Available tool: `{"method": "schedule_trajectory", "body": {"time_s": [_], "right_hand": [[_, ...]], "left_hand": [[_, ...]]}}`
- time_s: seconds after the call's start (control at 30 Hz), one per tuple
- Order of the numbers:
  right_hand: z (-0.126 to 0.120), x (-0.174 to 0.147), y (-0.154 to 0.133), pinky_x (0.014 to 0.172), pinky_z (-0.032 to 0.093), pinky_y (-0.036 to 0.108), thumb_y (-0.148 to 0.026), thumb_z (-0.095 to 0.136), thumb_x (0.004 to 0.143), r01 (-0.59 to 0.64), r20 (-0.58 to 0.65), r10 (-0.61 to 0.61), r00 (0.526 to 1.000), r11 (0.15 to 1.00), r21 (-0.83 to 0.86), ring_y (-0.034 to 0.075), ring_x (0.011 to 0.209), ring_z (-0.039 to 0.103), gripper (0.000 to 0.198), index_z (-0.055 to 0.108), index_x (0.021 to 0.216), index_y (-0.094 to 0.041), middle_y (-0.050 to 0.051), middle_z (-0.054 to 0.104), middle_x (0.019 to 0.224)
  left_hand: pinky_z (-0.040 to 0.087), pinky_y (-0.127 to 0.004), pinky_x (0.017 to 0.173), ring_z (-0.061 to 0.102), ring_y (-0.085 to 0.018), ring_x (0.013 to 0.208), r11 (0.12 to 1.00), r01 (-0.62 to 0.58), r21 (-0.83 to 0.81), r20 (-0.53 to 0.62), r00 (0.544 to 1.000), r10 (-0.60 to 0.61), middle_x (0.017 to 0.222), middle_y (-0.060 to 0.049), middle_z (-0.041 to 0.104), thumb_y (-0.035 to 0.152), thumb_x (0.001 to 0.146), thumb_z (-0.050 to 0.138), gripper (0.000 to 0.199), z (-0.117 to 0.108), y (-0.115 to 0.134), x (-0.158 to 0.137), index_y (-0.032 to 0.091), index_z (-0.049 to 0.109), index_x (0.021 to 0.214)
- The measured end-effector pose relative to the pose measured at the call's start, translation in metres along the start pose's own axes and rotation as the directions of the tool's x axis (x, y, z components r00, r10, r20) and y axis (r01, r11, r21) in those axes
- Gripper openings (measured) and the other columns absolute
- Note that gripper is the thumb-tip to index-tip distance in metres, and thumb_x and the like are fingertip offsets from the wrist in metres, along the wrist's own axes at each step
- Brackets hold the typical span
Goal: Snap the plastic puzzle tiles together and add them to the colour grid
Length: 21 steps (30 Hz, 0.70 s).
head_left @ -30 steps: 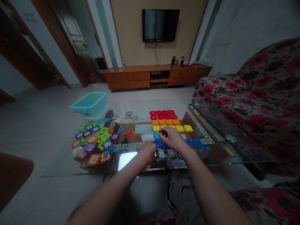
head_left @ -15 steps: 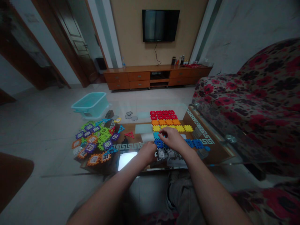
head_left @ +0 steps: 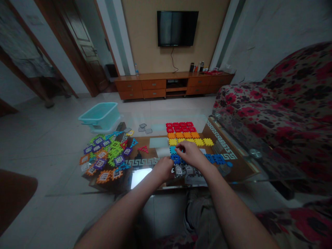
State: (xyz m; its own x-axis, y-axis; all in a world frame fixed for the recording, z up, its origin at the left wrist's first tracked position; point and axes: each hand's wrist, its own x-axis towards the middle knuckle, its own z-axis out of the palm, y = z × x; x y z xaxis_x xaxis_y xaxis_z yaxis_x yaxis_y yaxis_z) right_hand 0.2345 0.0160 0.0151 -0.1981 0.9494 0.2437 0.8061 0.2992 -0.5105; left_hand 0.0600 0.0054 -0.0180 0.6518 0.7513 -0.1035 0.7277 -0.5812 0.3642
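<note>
My right hand (head_left: 190,153) curves over the rows of plastic building tiles, thumb and fingertips pinched at the light blue tile (head_left: 172,150). Just left of it, my left hand (head_left: 163,168) is closed, knuckles up, against the left edge of the dark blue tile (head_left: 176,159); its fingertips are hidden. Beyond my hands lie rows of yellow tiles (head_left: 208,142), orange tiles (head_left: 183,135) and red tiles (head_left: 181,127). Grey window tiles (head_left: 178,170) lie closer to me. My right hand and forearm cover part of the blue row.
A mixed heap of tiles (head_left: 114,150) covers the left end of the glass table (head_left: 249,178). Grey pieces (head_left: 148,131) lie toward its far side. A turquoise bin (head_left: 100,116) stands beyond the left end, a floral sofa (head_left: 256,100) on the right. Someone's legs (head_left: 41,88) show in the left doorway.
A person has come into view in the doorway at the far left. Both my hands stay almost exactly where they were, and the tiles look unchanged.
</note>
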Motion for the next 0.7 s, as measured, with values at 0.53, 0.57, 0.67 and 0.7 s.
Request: {"method": "schedule_trajectory", "body": {"time_s": [0.53,0.57,0.67,0.7], "right_hand": [[0.0008,-0.0002,0.0003,0.071,0.045,0.029,-0.025,0.059,0.087,-0.014,0.019,0.014,1.0,1.0,-0.016,0.019,0.079,0.065,0.015,0.072,0.088,-0.016,0.007,0.072,0.084],[0.0008,-0.0002,0.0003,0.071,0.045,0.028,-0.024,0.059,0.087,-0.012,0.019,0.013,1.0,1.0,-0.016,0.019,0.078,0.065,0.015,0.072,0.088,-0.016,0.007,0.072,0.084],[0.0009,-0.0004,0.0004,0.071,0.045,0.028,-0.024,0.059,0.087,-0.008,0.018,0.008,1.0,1.0,-0.014,0.019,0.079,0.065,0.015,0.072,0.088,-0.016,0.007,0.072,0.084],[0.001,-0.0005,0.0005,0.071,0.045,0.028,-0.024,0.059,0.087,-0.007,0.019,0.008,1.0,1.0,-0.013,0.019,0.079,0.065,0.015,0.072,0.088,-0.016,0.007,0.072,0.084]], "left_hand": [[0.053,-0.032,0.087,0.067,-0.027,0.098,1.0,-0.004,0.024,0.02,1.0,0.004,0.105,-0.011,0.07,0.025,0.072,0.069,0.025,-0.0035,0.0029,-0.0009,0.019,0.069,0.097],[0.053,-0.033,0.088,0.067,-0.027,0.098,1.0,0.004,0.023,0.025,1.0,-0.005,0.106,-0.011,0.069,0.025,0.072,0.069,0.026,-0.0037,0.0032,-0.0008,0.019,0.069,0.097],[0.052,-0.032,0.089,0.067,-0.027,0.1,1.0,0.019,0.012,0.036,0.999,-0.019,0.108,-0.011,0.069,0.023,0.071,0.071,0.028,-0.004,0.0036,-0.0006,0.019,0.069,0.099],[0.052,-0.032,0.089,0.067,-0.027,0.101,1.0,0.014,0.008,0.033,0.999,-0.014,0.109,-0.011,0.069,0.022,0.071,0.071,0.029,-0.004,0.0034,-0.0006,0.019,0.069,0.1]]}}
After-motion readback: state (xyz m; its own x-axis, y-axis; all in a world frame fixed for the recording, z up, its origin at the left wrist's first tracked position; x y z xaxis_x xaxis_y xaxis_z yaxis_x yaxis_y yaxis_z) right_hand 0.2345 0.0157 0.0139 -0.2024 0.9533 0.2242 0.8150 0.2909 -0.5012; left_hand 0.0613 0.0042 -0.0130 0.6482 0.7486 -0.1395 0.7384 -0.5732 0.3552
